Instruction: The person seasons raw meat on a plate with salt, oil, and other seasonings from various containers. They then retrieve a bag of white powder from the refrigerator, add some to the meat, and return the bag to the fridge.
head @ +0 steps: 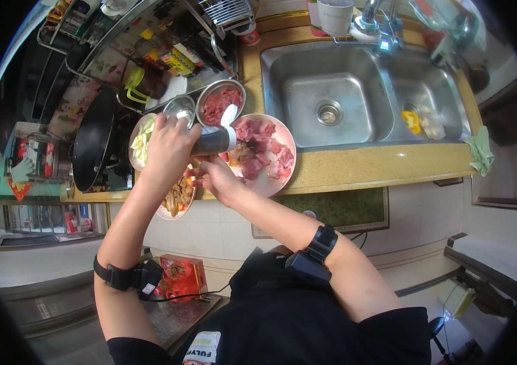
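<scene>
My left hand (169, 142) grips a dark seasoning bottle (212, 140) and holds it tipped sideways. Its white flip cap (228, 115) is raised, and the mouth points over a pink plate (265, 185) of raw meat chunks (258, 157). Dark seasoning lies on the meat near the mouth. Just below the bottle, my right hand (219, 179) has its fingers apart; whether it touches the bottle is hard to tell. Under my left wrist is a plate of pale green slices (141, 145). Beside my right fingertips sits a plate of brown food pieces (177, 197).
Behind the meat plate stand a metal bowl of minced-looking red meat (222, 105) and a smaller metal bowl (181, 108). A black wok (94, 139) is at the left. The double steel sink (281, 96) is to the right; a green cloth (480, 150) hangs over the counter edge.
</scene>
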